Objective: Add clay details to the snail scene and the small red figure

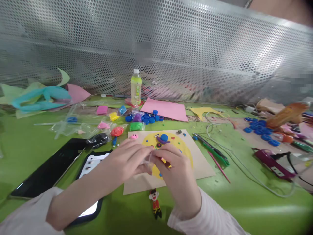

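On the desk (269,215), a clay disc (187,147) lies on a card sheet (204,166), with a figurine (155,204) just before the sheet. A phone (95,162) lies left of the card sheet, a second device (51,168) farther left. Behind the card sheet come bottle caps (151,120), then a paper sheet (166,109) with a drink bottle (136,88) on its left; a partition (151,32) stands behind everything. Tools (214,150) lie right of the card sheet, and farther right a socket strip (272,164).

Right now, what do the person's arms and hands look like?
The left hand and right hand are bare, no gloves visible. The left sleeve is pale, ending high on the forearm; the right sleeve, pale and striped, ends near the wrist.
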The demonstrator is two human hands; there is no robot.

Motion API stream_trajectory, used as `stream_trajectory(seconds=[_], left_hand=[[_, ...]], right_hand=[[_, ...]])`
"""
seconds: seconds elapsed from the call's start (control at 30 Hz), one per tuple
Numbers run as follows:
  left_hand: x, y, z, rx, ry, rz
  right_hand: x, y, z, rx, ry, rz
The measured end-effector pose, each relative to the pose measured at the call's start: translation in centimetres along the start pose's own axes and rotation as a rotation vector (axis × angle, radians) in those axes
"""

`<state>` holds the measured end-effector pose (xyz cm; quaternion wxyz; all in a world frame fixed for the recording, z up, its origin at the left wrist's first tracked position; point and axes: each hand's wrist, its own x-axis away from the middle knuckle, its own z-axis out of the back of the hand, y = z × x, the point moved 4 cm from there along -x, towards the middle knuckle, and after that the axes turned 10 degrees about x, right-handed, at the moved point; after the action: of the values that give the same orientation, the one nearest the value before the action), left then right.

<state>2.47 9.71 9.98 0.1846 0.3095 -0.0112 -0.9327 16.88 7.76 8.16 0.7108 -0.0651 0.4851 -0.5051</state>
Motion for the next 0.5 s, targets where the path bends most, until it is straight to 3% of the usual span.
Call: stream_trajectory(seconds=[0.1,0.2,0.33,0.43,0.5], left_hand=[[-0.4,-0.2,0.1,-0.008,0.007,0.022],[-0.4,-1.8,0.2,-0.025,-0.007,0.099],[-0.2,-6.1,-0.6,-0.107,-0.089,0.308],[0.1,-8.8,-1.3,-0.15,-0.159,0.476],[0.3,-9.0,-1.2,-0.134,-0.181,0.564]], right_hand=[[-0.4,-0.2,0.3,-0.055,-0.011,-0.011],[-0.7,-0.4,1.5,-0.05,0.036,0.005],[-0.4,-0.8,4.1,0.024,0.133,0.001],[0.8,-1.4,4.7,0.029,0.087,0.04],[1.9,-1.6,4.5,-0.001,0.036,0.067]])
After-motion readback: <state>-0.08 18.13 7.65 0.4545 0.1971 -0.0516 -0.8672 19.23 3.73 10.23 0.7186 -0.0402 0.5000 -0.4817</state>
